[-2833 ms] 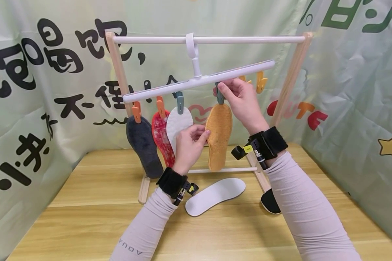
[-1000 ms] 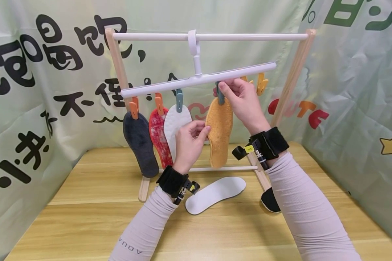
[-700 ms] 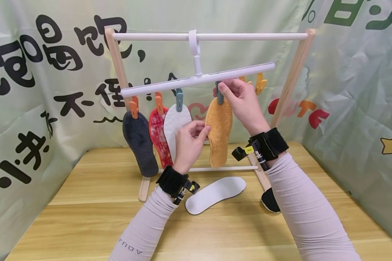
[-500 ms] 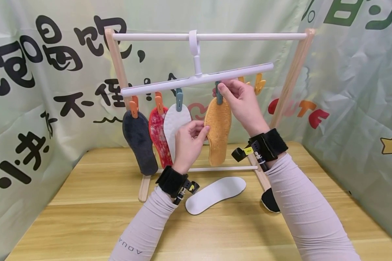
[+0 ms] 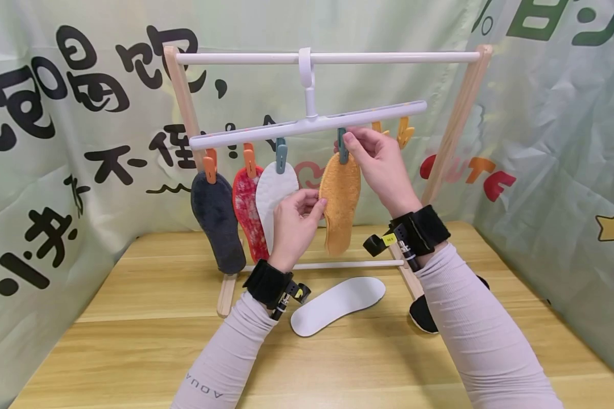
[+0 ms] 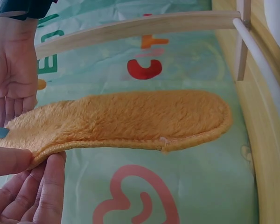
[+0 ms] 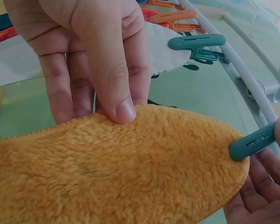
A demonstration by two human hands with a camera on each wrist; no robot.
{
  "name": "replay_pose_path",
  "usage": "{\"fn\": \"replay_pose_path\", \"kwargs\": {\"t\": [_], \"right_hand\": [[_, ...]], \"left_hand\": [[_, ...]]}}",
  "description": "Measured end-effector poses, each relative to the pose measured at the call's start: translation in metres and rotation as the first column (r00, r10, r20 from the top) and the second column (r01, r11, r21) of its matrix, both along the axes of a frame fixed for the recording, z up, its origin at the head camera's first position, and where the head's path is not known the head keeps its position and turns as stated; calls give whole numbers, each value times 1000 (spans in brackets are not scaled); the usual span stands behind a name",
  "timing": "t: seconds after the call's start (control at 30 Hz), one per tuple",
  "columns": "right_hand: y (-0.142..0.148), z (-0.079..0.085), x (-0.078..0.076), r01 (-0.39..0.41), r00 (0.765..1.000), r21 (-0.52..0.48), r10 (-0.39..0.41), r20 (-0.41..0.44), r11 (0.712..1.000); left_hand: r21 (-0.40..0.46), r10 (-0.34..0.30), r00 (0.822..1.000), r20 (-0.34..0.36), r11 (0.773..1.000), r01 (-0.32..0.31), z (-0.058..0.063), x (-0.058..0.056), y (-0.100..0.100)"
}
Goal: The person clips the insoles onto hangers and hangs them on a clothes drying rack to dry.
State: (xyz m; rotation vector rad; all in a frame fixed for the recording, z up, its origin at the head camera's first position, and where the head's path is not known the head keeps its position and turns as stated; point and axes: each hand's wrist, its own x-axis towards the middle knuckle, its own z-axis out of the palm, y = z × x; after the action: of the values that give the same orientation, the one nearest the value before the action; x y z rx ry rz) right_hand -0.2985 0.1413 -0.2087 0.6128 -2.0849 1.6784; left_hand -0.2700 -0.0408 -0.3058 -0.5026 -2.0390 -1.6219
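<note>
Head view: a mustard insole [image 5: 340, 207] hangs upright beneath a white hanger [image 5: 256, 134], its upper end in the nose of a teal clip [image 5: 343, 147]. The left hand [image 5: 297, 224] pinches the insole's side edge between thumb and fingers; the right hand [image 5: 381, 165] grips the clip's upper part. Whether the clip is being squeezed cannot be told.

Likely faults: the clip appears to overlap only the insole's tip, so a shallow bite could let the insole slip once support is withdrawn. The hanger slopes down toward the person's left; uneven loading could make it swing on release, or shift its single hook along the upper rod [image 5: 389, 58].

Count: four hanging insoles, namely dark grey [image 5: 217, 221], red [image 5: 245, 210], white [image 5: 272, 193] and mustard; one pale insole [image 5: 337, 307] on the table [image 5: 133, 341]; black material [image 5: 422, 316], number uncertain behind the right sleeve [image 5: 481, 324]; two orange clips [image 5: 210, 168], two teal, two yellow [image 5: 405, 135] visible.
</note>
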Motion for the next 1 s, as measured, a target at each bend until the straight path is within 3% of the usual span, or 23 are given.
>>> {"fn": "replay_pose_path", "kwargs": {"t": [0.6, 1.0], "right_hand": [[18, -21, 5, 39, 998, 58, -41, 42, 998], [33, -44, 13, 4, 998, 65, -8, 65, 998]], "left_hand": [[16, -6, 1000, -9, 1000, 7, -2, -3, 1], [-19, 39, 999, -16, 999, -39, -2, -1, 0]]}}
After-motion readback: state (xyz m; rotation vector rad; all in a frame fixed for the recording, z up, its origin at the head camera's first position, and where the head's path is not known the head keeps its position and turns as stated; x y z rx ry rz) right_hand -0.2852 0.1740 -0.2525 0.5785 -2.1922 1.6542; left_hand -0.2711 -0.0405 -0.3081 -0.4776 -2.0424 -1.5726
